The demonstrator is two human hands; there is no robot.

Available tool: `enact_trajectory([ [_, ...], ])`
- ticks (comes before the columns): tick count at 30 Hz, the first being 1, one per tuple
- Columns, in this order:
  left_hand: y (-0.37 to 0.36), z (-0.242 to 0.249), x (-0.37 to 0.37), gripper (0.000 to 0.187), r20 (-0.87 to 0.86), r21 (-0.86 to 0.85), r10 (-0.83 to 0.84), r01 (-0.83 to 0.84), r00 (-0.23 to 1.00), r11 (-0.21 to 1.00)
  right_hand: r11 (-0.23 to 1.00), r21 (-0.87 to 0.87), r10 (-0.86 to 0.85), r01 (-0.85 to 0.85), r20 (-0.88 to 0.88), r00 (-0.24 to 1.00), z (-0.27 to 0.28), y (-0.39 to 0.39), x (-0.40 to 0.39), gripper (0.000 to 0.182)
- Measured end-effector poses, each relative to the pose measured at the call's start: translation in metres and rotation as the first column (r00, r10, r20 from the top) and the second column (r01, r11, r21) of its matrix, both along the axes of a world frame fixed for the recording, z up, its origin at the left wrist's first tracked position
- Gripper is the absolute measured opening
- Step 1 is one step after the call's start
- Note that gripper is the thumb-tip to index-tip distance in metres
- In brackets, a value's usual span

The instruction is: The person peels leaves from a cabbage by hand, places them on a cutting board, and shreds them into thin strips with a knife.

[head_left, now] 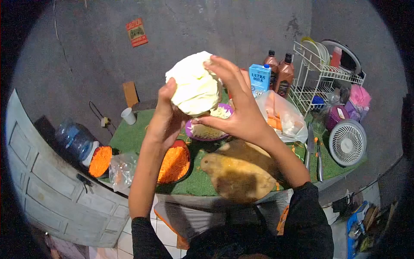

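A pale cabbage head is raised above the table between my two hands. My left hand grips its left side, with the thumb up along the edge. On the right, my right hand holds it with fingers over the top and thumb underneath. Below, partly covered by the cabbage and hands, a purple plate bears shredded cabbage. A wooden cutting board lies close to my body, under my right forearm. Grated carrot fills a red container beside my left forearm.
Two knives, one a large knife, lie right of the board. A plastic bag with carrots, a milk carton, bottles, a dish rack and a fan stand behind. More grated carrot and a white cup are left.
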State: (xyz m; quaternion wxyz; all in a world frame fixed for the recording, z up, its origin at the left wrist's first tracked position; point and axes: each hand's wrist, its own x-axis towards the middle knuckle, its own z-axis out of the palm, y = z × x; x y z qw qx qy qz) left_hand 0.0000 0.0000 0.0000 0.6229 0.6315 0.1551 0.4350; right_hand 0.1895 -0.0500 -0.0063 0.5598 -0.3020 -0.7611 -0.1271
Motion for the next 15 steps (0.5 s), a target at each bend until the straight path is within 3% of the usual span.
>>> enact_trajectory([
  [3, -0.019, -0.008, 0.018, 0.101, 0.033, -0.083, -0.018, 0.021, 0.999, 0.996, 0.997, -0.01, -0.081, 0.081, 0.016, 0.997, 0.002, -0.018, 0.016, 0.088],
  [5, -0.02, -0.026, 0.027, 0.129, 0.077, 0.168, -0.016, 0.003, 0.997, 0.986, 0.99, -0.067, 0.119, -0.128, -0.121, 0.985, -0.001, -0.02, 0.023, 0.087],
  [7, -0.032, -0.027, 0.033, 0.138, -0.055, 0.114, 0.135, -0.128, 0.989, 0.985, 0.99, -0.038, 0.135, -0.138, -0.082, 0.988, -0.001, -0.025, 0.035, 0.085],
  [9, -0.022, -0.053, 0.025, 0.137, -0.104, 0.085, 0.1, -0.091, 0.99, 0.992, 0.989, 0.021, 0.143, -0.145, 0.092, 0.985, -0.005, -0.025, 0.044, 0.082],
  [10, -0.016, -0.064, 0.032, 0.132, 0.002, 0.124, 0.06, -0.06, 0.998, 0.991, 0.992, 0.014, 0.122, -0.125, 0.149, 0.981, -0.006, -0.025, 0.049, 0.095],
  [11, -0.012, -0.072, 0.039, 0.132, -0.003, 0.125, 0.062, -0.062, 0.998, 0.99, 0.992, 0.015, 0.124, -0.128, 0.145, 0.982, -0.007, -0.022, 0.054, 0.095],
  [13, -0.021, -0.069, 0.064, 0.146, 0.346, 0.112, 0.096, -0.142, 0.933, 0.983, 0.925, -0.026, 0.379, -0.379, 0.105, 0.919, -0.011, -0.015, 0.064, 0.101],
  [14, -0.031, -0.055, 0.073, 0.148, 0.337, 0.082, -0.091, 0.067, 0.937, 0.994, 0.85, -0.125, 0.509, -0.512, -0.058, 0.859, -0.016, -0.014, 0.067, 0.098],
  [15, -0.02, -0.061, 0.072, 0.148, 0.333, 0.078, -0.085, 0.062, 0.939, 0.995, 0.847, -0.126, 0.513, -0.517, -0.065, 0.856, -0.015, -0.015, 0.07, 0.098],
])
